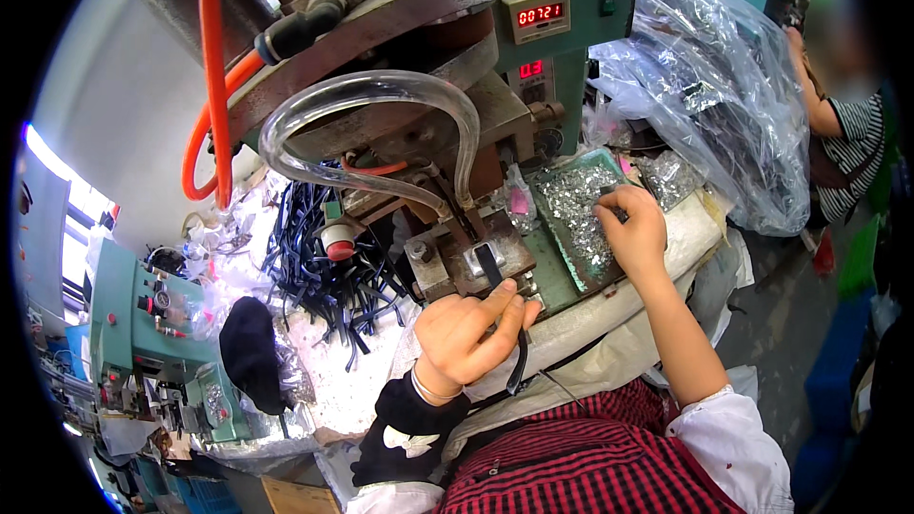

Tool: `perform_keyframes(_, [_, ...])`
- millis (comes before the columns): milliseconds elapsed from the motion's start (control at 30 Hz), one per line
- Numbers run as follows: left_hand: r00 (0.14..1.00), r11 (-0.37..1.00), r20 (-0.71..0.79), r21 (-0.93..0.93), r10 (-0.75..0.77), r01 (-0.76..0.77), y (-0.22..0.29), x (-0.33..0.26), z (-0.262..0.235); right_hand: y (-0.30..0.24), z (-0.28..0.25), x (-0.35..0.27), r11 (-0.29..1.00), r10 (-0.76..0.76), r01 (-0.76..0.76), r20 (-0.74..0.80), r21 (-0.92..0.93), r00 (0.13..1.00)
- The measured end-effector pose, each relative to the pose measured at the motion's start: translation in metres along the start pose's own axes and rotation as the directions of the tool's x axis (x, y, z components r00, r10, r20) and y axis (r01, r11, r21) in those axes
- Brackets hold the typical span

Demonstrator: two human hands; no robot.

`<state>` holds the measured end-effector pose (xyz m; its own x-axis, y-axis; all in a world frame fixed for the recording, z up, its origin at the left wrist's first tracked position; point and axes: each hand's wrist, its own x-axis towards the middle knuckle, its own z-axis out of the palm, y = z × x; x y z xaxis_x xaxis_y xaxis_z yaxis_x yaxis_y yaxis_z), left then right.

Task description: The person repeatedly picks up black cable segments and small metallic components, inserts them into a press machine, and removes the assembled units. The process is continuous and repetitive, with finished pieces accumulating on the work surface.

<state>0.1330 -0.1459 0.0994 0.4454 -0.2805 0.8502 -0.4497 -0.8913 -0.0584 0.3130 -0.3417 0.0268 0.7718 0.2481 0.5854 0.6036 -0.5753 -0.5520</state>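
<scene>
My left hand [469, 341] is closed round a narrow black strap [488, 265]. One end of the strap lies on the metal die block [514, 252] of a green bench press; the rest hangs below my fingers. To the right, a shallow green tray [562, 252] holds many small shiny silver metal pieces [583, 205]. My right hand [633, 230] is over the tray's right side, fingers curled in a pinch. What it holds, if anything, is hidden by the fingers. Above the die, a clear bent tube [371, 86] runs down to the press tooling.
A heap of black straps [319, 247] lies left of the press, beside a red push button [339, 247]. A large clear plastic bag [709, 86] stands at the back right. Another person [847, 143] sits beyond it. An orange hose [211, 67] hangs at upper left.
</scene>
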Motion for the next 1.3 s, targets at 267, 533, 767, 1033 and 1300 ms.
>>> perform_keyframes(267, [0.992,0.990,-0.025,-0.073,-0.126,0.124,0.011,0.000,0.002,0.038,0.000,0.040,0.976,0.051,-0.054,-0.022,-0.210,0.998])
perform_keyframes(533, [0.924,0.924,0.009,0.023,-0.382,0.382,0.032,-0.046,-0.042,0.006,0.022,0.011,0.961,-0.111,0.136,0.117,-0.240,0.987])
perform_keyframes(767, [0.826,0.764,0.032,0.400,-0.563,0.506,-0.038,-0.045,-0.096,-0.014,0.019,0.018,0.984,-0.111,0.110,0.003,-0.143,0.994])
perform_keyframes(1033, [0.531,0.547,0.220,0.581,-0.818,0.603,-0.064,-0.166,-0.081,-0.008,-0.002,-0.004,0.885,0.285,-0.265,0.005,0.382,0.958])
perform_keyframes(1300, [0.330,0.303,0.085,0.653,-0.940,0.694,-0.069,-0.172,-0.131,0.012,0.008,-0.015,0.360,0.471,-0.463,0.271,0.810,0.840])
